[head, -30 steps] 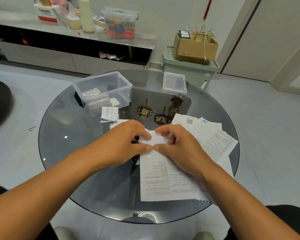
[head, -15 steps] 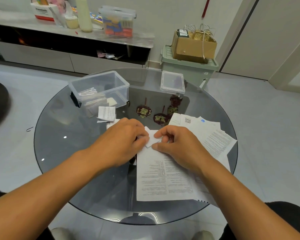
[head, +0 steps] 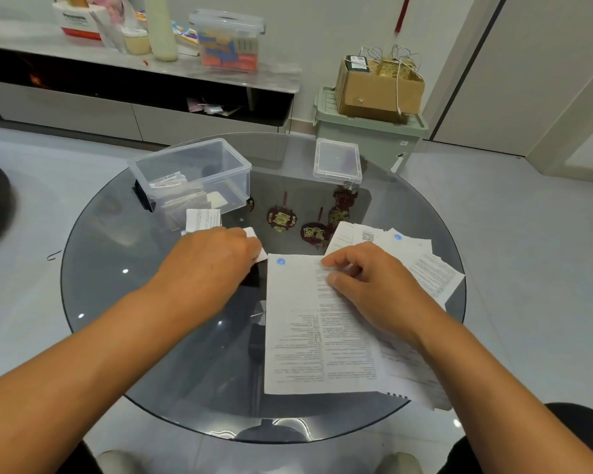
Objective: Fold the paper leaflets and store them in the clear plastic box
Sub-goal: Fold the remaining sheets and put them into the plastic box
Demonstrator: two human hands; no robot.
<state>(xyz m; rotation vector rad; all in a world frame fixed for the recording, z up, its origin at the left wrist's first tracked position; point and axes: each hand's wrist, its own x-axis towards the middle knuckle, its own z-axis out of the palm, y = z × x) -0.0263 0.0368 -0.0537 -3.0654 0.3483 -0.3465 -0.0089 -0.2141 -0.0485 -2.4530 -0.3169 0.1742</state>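
The folded leaflet [head: 255, 246] sits pinched in my left hand [head: 209, 261], near the box [head: 192, 176]; I should drop it flat inside. My right hand [head: 374, 285], fingers loosely curled, pins the next sheet [head: 308, 336].

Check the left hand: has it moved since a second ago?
Yes. The left hand, gripping a small folded leaflet, has drawn left, away from the right hand, toward the clear plastic box.
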